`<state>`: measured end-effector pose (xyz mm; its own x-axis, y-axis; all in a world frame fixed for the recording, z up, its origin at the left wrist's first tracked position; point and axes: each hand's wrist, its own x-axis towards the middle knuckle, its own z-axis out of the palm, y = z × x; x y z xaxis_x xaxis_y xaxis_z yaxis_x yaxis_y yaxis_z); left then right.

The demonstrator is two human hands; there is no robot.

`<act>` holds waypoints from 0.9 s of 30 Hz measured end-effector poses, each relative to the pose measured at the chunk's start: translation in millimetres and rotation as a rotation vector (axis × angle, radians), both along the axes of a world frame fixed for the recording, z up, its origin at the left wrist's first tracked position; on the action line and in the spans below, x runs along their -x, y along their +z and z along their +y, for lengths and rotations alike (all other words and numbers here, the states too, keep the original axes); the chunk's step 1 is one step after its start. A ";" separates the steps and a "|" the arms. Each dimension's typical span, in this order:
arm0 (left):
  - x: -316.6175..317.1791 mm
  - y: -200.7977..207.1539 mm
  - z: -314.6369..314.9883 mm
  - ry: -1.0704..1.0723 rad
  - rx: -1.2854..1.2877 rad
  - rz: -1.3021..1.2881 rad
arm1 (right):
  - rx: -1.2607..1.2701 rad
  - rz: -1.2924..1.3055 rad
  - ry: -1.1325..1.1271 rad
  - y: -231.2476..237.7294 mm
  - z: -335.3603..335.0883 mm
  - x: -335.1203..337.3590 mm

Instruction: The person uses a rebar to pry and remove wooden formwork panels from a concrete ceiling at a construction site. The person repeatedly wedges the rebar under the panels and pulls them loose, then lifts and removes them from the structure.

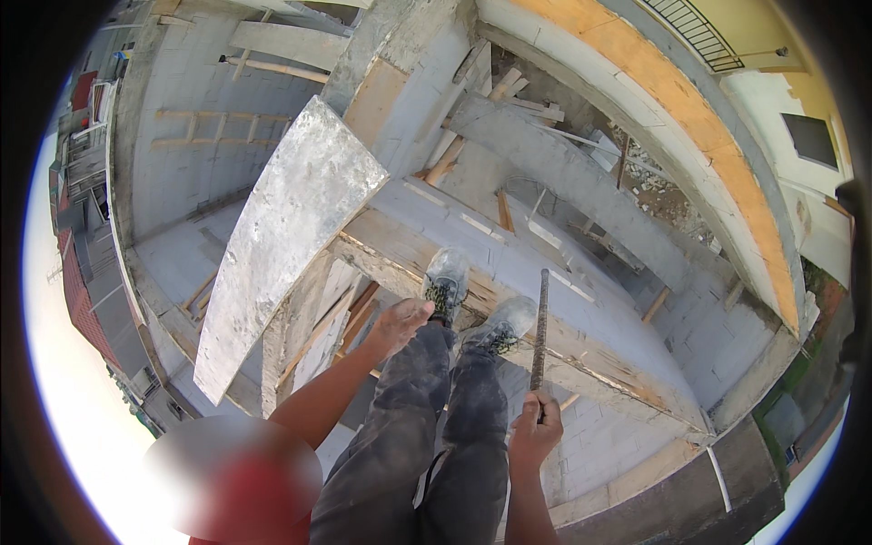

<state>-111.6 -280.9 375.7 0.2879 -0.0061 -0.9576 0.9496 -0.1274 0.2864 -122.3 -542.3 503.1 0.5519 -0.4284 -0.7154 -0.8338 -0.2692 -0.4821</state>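
My right hand [536,425], in front of my right leg, is closed around the lower end of a ribbed steel bar [542,331]. The bar points up and away from me. My left hand [404,324] hangs beside my left shoe [447,275], fingers loosely extended, with nothing visible in it. Both shoes stand on top of a narrow wall edged with boards [590,370]. Left of my feet, a wide plank coated in grey-white cement [291,232] slopes across the gap.
Deep block-walled spaces drop away on both sides of the wall. A wooden ladder [218,128] lies at the far left. A concrete beam [563,186] crosses on the right, near loose timber and rubble [658,204]. An orange board [690,118] lines the far wall.
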 end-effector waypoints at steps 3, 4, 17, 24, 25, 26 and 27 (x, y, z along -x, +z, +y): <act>-35.5 11.0 -61.3 0.308 0.296 0.146 | -0.121 -0.028 0.041 39.8 25.4 12.0; -46.6 17.4 -72.1 0.402 0.360 0.227 | -0.186 -0.054 0.083 52.3 30.5 14.1; -150.3 -34.3 108.9 0.314 -0.558 -0.458 | -0.002 -0.305 0.878 -33.3 -8.5 -44.3; -229.3 -157.4 266.4 -0.101 -1.027 -0.649 | 0.316 -0.164 0.818 -200.6 -71.6 -77.3; -240.9 -170.0 281.1 -0.139 -1.058 -0.681 | 0.326 -0.141 0.778 -217.1 -68.0 -78.5; -248.3 -183.5 291.3 -0.173 -1.054 -0.671 | 0.243 -0.143 0.796 -231.9 -62.8 -78.6; -256.1 -195.7 301.0 -0.207 -1.050 -0.662 | 0.179 -0.125 0.795 -246.8 -57.0 -79.1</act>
<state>144.5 20.1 180.1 0.7986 0.5673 -0.2010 0.5981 -0.7109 0.3700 -43.2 -599.3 256.2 0.8096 0.0219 -0.5866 -0.3050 -0.8381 -0.4523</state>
